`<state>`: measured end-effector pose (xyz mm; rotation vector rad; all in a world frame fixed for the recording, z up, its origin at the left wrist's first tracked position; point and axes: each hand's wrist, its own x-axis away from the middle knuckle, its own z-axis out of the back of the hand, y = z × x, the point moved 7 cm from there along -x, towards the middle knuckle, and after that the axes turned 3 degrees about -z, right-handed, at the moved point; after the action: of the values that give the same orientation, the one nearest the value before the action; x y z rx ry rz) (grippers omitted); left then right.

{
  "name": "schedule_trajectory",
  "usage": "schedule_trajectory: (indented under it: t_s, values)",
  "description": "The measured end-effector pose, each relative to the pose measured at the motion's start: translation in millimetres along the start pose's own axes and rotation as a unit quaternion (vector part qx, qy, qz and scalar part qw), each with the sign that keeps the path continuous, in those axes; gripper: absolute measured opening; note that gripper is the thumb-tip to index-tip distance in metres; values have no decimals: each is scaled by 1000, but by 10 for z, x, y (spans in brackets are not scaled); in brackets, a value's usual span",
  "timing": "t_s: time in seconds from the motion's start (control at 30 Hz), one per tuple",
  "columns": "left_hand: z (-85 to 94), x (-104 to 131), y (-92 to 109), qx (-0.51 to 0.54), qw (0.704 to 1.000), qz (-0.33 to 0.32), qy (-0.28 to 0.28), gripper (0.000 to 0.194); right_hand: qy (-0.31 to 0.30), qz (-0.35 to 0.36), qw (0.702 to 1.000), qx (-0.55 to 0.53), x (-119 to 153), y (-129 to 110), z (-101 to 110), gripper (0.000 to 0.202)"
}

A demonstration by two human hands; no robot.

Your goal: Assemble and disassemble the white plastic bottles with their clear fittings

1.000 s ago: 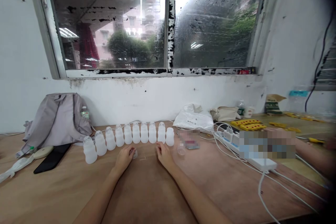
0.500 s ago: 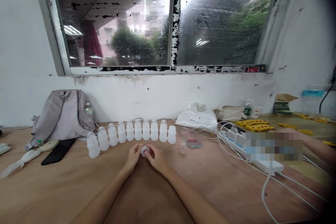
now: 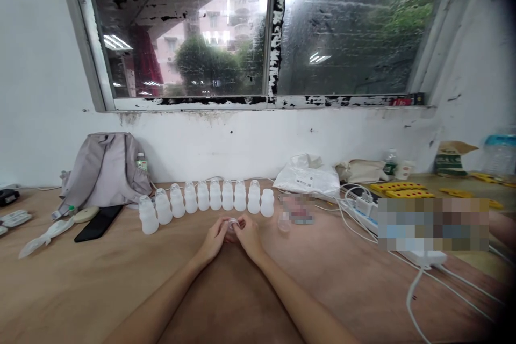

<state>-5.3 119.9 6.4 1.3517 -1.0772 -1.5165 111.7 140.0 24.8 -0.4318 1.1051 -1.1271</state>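
My left hand (image 3: 215, 236) and my right hand (image 3: 249, 235) meet over the table, fingers closed round a small whitish bottle collar (image 3: 233, 222). The fingers cover much of it, so its full shape is hidden. Just beyond my hands, several frosted white baby bottles (image 3: 215, 198) stand upright in a curved row. Most wear clear domed caps; the rightmost bottle (image 3: 266, 203) has none. To the right of my right hand, a clear cap (image 3: 284, 223) rests on the table.
On the left are a grey backpack (image 3: 105, 172), a black phone (image 3: 98, 224) and a plastic wrapper (image 3: 48, 239). A white plastic bag (image 3: 308, 177) lies by the wall. Rightward, white cables run from a power strip (image 3: 431, 258), near yellow trays (image 3: 403, 190) and another person's arm (image 3: 502, 226).
The view has shifted slightly, moving the scene a little. My fingers have changed position round the small collar, which both hands still hold. The bottles stand as before.
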Motion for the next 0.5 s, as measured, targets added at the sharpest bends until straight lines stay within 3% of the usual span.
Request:
schedule_trajectory:
  t_s: [0.1,0.3,0.5]
  values:
    - [-61,36,42,-3,999,-24,-37,35,5,-14,1000,-3,-38,16,31,6]
    - [-136,105,122,-32,995,-53,-82,59,7,-24,1000,7,-70,32,46,2]
    - [-185,127,144,-46,992,-56,-101,55,-9,-18,1000,-15,-80,97,39,12]
